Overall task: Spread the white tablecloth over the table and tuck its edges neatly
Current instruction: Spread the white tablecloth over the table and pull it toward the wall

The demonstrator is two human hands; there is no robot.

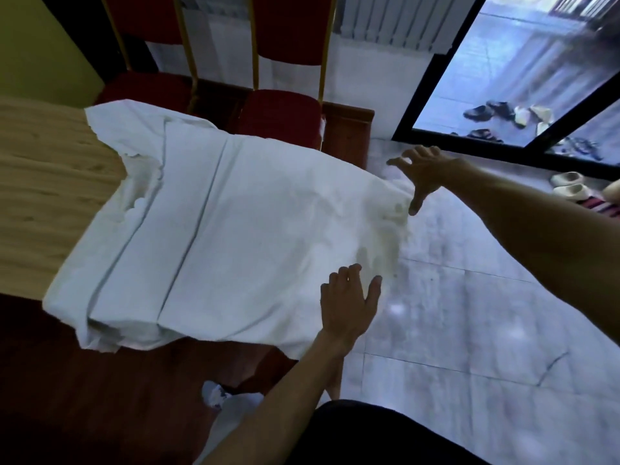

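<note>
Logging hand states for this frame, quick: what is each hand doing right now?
Left hand: open, fingers spread on the white tablecloth, holding nothing.
Right hand: open, fingers spread at the cloth's edge; contact cannot be told.
</note>
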